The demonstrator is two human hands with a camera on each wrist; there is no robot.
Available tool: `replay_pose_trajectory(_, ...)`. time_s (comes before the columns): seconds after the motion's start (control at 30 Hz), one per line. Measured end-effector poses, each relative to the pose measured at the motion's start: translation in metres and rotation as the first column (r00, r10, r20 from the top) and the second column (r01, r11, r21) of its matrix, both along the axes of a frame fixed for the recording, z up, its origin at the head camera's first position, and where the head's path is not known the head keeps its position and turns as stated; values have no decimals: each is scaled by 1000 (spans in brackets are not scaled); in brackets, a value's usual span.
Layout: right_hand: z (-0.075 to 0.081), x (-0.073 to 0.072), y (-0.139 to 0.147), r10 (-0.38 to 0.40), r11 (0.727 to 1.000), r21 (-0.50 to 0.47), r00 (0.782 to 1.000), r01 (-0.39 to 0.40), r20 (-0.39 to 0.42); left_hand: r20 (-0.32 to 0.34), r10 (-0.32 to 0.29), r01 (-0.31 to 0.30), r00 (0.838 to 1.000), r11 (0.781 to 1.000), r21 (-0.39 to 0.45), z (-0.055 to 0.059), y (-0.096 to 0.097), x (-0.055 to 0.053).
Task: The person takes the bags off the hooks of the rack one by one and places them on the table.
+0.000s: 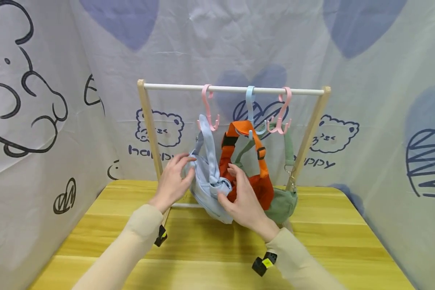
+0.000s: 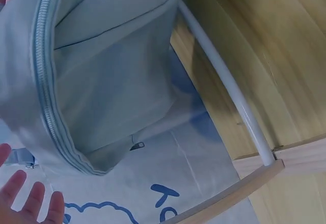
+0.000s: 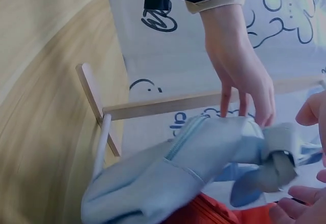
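Note:
A light blue bag (image 1: 206, 193) hangs at the left of the rack, its strap (image 1: 211, 149) looping up to the left pink hook (image 1: 209, 110). At the bag's upper left edge is my left hand (image 1: 172, 181), fingertips right by the fabric and fingers spread. My right hand (image 1: 244, 201) is beside the knotted strap end (image 3: 277, 163), thumb and fingers apart. The bag's zipper (image 2: 43, 61) faces the left wrist camera. Just right of it, an orange-red bag (image 1: 262, 189) hangs by its orange strap (image 1: 243, 127) from a blue hook (image 1: 250, 104), partly behind my right hand.
A green bag (image 1: 282, 205) hangs behind at the right, near another pink hook (image 1: 283, 110). The white rod (image 1: 166, 86) spans two wooden posts (image 1: 313, 129) on a wooden table (image 1: 311, 241). A printed cloth (image 1: 188, 52) surrounds the back and sides.

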State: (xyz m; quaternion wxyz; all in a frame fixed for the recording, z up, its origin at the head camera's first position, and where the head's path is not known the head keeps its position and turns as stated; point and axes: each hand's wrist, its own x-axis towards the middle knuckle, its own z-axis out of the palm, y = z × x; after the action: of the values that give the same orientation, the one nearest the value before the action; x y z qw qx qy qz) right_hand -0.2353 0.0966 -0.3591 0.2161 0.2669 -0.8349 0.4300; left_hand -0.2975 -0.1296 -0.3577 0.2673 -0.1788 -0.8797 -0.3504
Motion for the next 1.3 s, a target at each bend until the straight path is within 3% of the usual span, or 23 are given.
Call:
replay_pose_trajectory(0.13,-3,-6,-13,0,999,-37,999,1,34,35,2,0,999,999,-37,-4,2,-1)
replay_pose_trajectory(0.37,-6,-12,-32,21,976,-217,990,10,137,69,25,-25,997,1000,-5,-9,3,0)
replay_pose_trajectory(0.67,-4,-15,-41,-20,975,-219,992,47,124,72,12,-14,997,999,30,-9,6,0)
replay_pose_trajectory(0.8,0,-15,-36,-21,977,-208,991,49,132,88,-21,10,996,993,117,5,4,-6)
replay_pose_trajectory(1.0,3,-13,-26,51,977,-212,985,-15,162,124,-74,39,990,964,265,43,2,-10)
replay_pose_trajectory(1.2,8,-12,-17,155,970,-214,973,-117,172,135,-117,74,984,955,288,76,1,-16)
replay_pose_trajectory(1.3,10,-13,-13,256,945,-248,953,-212,162,154,-135,85,979,953,291,89,0,-22)
